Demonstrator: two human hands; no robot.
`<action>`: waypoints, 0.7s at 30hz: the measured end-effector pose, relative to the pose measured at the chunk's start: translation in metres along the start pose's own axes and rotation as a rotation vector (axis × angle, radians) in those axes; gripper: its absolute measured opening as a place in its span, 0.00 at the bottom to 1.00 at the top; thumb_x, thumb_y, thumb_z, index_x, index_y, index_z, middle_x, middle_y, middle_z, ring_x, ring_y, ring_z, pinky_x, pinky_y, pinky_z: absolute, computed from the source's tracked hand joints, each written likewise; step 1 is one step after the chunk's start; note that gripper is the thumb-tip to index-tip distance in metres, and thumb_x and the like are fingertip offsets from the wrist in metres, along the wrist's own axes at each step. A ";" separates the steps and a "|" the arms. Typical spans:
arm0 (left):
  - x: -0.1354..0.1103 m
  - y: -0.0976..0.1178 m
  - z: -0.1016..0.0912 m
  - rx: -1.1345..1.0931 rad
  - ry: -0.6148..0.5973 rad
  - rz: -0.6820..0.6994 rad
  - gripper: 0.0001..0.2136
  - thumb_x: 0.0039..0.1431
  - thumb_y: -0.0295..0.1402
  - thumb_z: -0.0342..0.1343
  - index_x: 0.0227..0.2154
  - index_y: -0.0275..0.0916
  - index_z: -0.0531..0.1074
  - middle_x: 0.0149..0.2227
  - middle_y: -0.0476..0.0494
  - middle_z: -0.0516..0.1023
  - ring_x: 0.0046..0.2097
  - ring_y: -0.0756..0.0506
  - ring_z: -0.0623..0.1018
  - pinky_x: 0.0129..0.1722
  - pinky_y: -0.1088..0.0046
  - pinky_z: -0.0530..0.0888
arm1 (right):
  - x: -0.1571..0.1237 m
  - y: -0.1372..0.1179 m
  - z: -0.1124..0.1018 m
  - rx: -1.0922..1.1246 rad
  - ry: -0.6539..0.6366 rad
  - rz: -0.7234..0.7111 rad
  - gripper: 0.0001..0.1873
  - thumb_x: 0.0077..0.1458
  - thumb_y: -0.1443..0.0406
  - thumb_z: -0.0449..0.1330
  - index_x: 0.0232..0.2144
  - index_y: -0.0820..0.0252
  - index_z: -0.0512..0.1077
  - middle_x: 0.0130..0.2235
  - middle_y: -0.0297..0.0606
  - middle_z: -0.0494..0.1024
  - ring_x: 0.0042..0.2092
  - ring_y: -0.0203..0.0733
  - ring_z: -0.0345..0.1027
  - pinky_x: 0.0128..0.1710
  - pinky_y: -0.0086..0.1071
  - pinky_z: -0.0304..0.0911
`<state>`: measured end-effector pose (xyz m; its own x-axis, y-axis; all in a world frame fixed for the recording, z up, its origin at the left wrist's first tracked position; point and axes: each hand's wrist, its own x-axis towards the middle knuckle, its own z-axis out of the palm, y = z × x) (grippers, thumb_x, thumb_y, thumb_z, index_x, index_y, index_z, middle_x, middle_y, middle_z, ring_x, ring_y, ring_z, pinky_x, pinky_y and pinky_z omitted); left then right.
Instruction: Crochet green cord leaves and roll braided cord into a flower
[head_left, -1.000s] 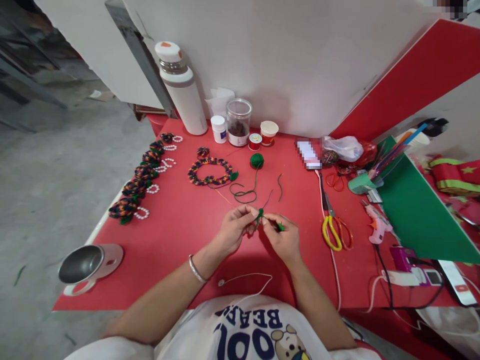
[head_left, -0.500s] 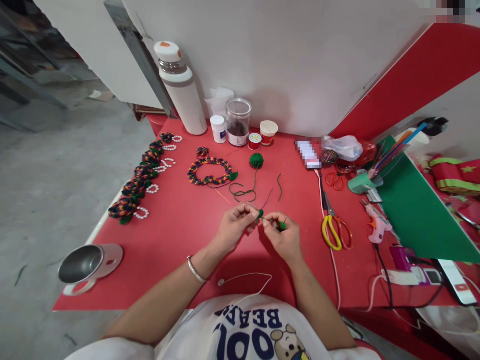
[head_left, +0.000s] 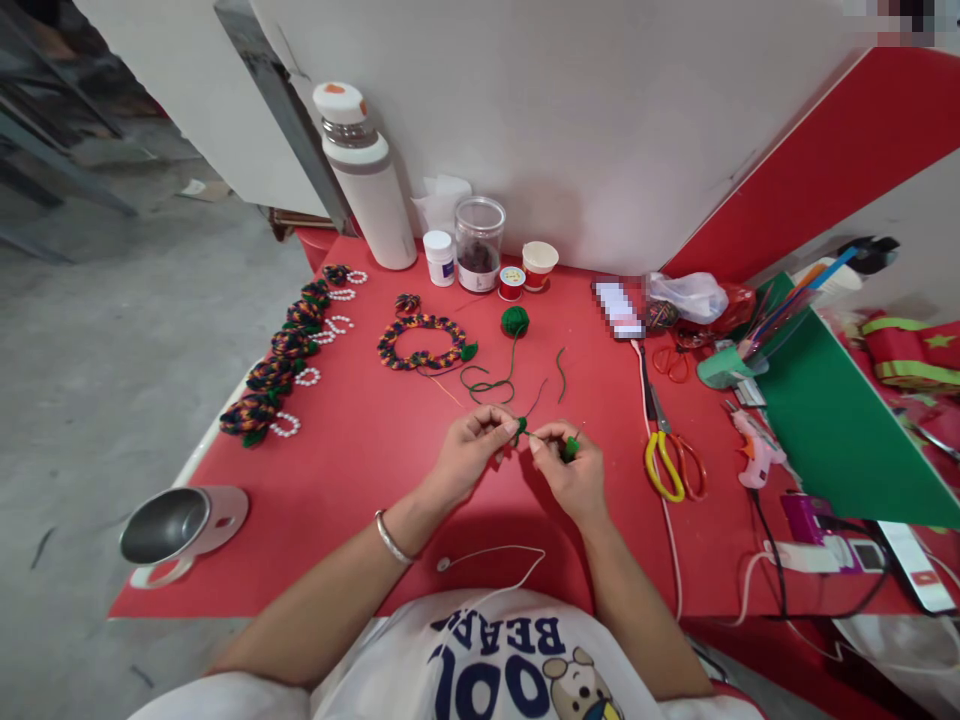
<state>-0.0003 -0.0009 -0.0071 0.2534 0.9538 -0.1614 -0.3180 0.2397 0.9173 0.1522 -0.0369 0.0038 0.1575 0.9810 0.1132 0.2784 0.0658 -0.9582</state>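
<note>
My left hand [head_left: 474, 448] pinches a small green yarn piece [head_left: 521, 426] between thumb and fingertips. Close beside it, the thumb and index finger of my right hand [head_left: 576, 474] are pinched on a green strand drawn out from that piece. A green patch [head_left: 571, 447] shows at the right index finger; whether it is wound yarn or something else, I cannot tell. Beyond my hands, a thin dark thread end sticks up, and a green yarn ball [head_left: 515, 321] trails a looped strand. A multicoloured yarn ring [head_left: 422, 343] with a green leaf lies further left.
Several yarn pieces with bead loops [head_left: 271, 376] line the left edge, above a steel mug [head_left: 184, 525]. A thermos [head_left: 371, 200] and jar [head_left: 480, 245] stand along the back wall. Scissors [head_left: 666, 465], a glue gun [head_left: 757, 450] and cables lie right.
My right hand has shifted slightly right, and a little more strand shows between my hands. The left hand keeps its pinch on the green piece. The view has shifted slightly.
</note>
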 end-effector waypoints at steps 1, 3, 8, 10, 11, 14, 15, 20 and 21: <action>0.000 0.000 0.000 -0.038 -0.006 -0.036 0.13 0.54 0.42 0.66 0.28 0.37 0.73 0.25 0.49 0.72 0.23 0.52 0.68 0.23 0.76 0.64 | 0.000 -0.002 0.000 0.020 -0.001 0.019 0.09 0.56 0.60 0.62 0.29 0.59 0.73 0.21 0.27 0.64 0.22 0.32 0.53 0.23 0.27 0.52; 0.000 0.001 0.001 -0.038 -0.004 -0.036 0.14 0.53 0.42 0.67 0.28 0.37 0.72 0.25 0.49 0.72 0.22 0.53 0.67 0.22 0.76 0.64 | 0.001 -0.004 -0.001 0.024 -0.019 0.039 0.09 0.56 0.58 0.63 0.31 0.59 0.74 0.23 0.28 0.68 0.22 0.31 0.53 0.22 0.27 0.52; -0.002 0.002 0.001 0.077 0.004 0.076 0.13 0.52 0.40 0.68 0.26 0.36 0.74 0.34 0.44 0.75 0.29 0.52 0.72 0.28 0.76 0.70 | 0.004 -0.001 -0.001 0.022 -0.047 0.000 0.12 0.57 0.56 0.64 0.29 0.58 0.75 0.27 0.32 0.71 0.28 0.34 0.60 0.27 0.28 0.58; -0.002 0.001 0.001 0.034 -0.040 0.013 0.13 0.53 0.41 0.67 0.28 0.36 0.74 0.32 0.45 0.75 0.27 0.52 0.72 0.25 0.76 0.69 | 0.004 0.004 -0.001 0.173 -0.067 0.075 0.15 0.57 0.53 0.63 0.28 0.58 0.73 0.24 0.30 0.67 0.25 0.33 0.58 0.24 0.27 0.56; -0.002 0.000 0.001 -0.003 -0.059 -0.028 0.14 0.53 0.42 0.67 0.29 0.36 0.74 0.30 0.46 0.75 0.25 0.52 0.72 0.23 0.76 0.68 | 0.005 0.006 -0.001 0.278 -0.091 0.142 0.17 0.56 0.51 0.63 0.29 0.57 0.71 0.22 0.28 0.64 0.22 0.32 0.54 0.21 0.26 0.53; -0.001 -0.002 0.001 -0.071 -0.069 -0.074 0.14 0.53 0.43 0.66 0.31 0.37 0.73 0.26 0.48 0.74 0.23 0.52 0.71 0.20 0.77 0.66 | 0.007 0.008 -0.002 0.522 -0.155 0.305 0.22 0.52 0.44 0.64 0.29 0.55 0.66 0.20 0.23 0.58 0.18 0.28 0.41 0.15 0.25 0.42; -0.001 -0.002 0.000 -0.064 -0.061 -0.065 0.14 0.54 0.43 0.66 0.31 0.37 0.73 0.25 0.48 0.74 0.23 0.52 0.71 0.20 0.77 0.66 | 0.008 0.008 -0.003 0.531 -0.146 0.312 0.23 0.52 0.44 0.64 0.30 0.55 0.67 0.20 0.23 0.58 0.17 0.28 0.40 0.15 0.24 0.42; 0.000 0.002 0.001 0.094 -0.004 0.008 0.15 0.54 0.43 0.66 0.29 0.36 0.72 0.20 0.50 0.73 0.20 0.53 0.70 0.20 0.79 0.67 | 0.007 0.001 -0.005 0.121 -0.076 0.094 0.15 0.54 0.53 0.66 0.33 0.58 0.75 0.27 0.31 0.69 0.25 0.32 0.57 0.24 0.27 0.57; 0.000 0.002 0.001 0.115 0.006 0.017 0.15 0.53 0.43 0.66 0.28 0.36 0.72 0.20 0.51 0.73 0.20 0.53 0.70 0.20 0.79 0.67 | 0.007 0.000 -0.005 0.049 -0.081 0.055 0.13 0.54 0.54 0.66 0.31 0.58 0.76 0.27 0.32 0.71 0.27 0.34 0.59 0.27 0.28 0.59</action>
<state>0.0000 -0.0009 -0.0049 0.2436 0.9586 -0.1477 -0.2154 0.2020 0.9554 0.1578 -0.0313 0.0054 0.0940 0.9948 0.0401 0.2241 0.0181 -0.9744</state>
